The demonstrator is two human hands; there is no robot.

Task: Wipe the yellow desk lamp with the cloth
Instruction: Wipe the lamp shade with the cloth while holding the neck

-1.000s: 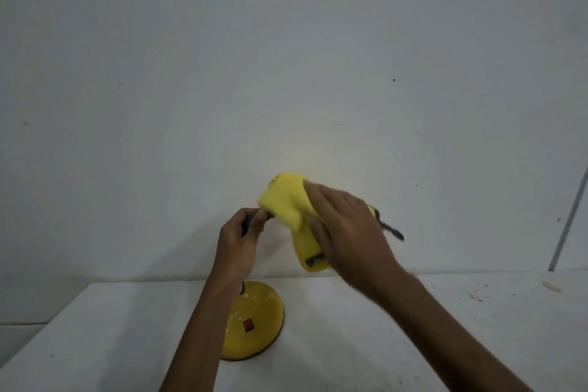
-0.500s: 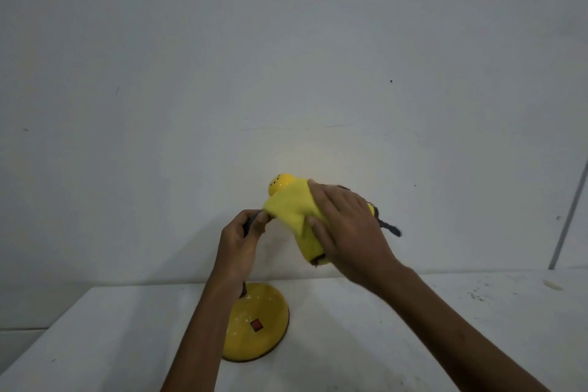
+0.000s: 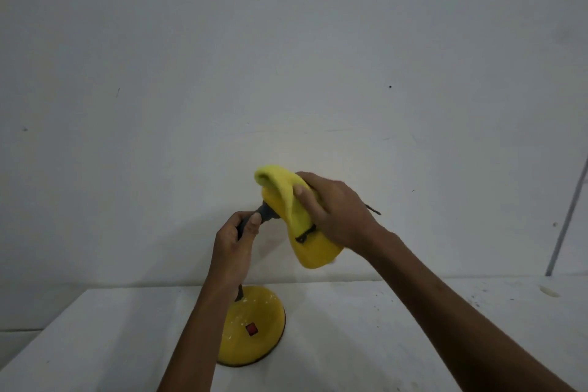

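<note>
The yellow desk lamp stands on a white table (image 3: 381,334). Its round yellow base (image 3: 254,325) carries a red switch. My left hand (image 3: 234,240) grips the dark flexible neck (image 3: 265,216) just below the shade. The yellow shade (image 3: 313,250) points down and to the right. A yellow cloth (image 3: 281,192) is draped over the top of the shade, and my right hand (image 3: 334,210) presses it there, fingers wrapped over cloth and shade. The back of the shade is hidden by that hand.
A plain white wall (image 3: 286,57) rises right behind the table. A thin grey pipe or cord (image 3: 569,213) runs down the wall at the far right. Small dark specks dot the table's right side. The table's left edge (image 3: 41,337) falls away at lower left.
The cloth has slid up and over the top of the shade, covering the vented cap that showed before. More of the lower shade is bare. The left hand keeps its hold on the neck.
</note>
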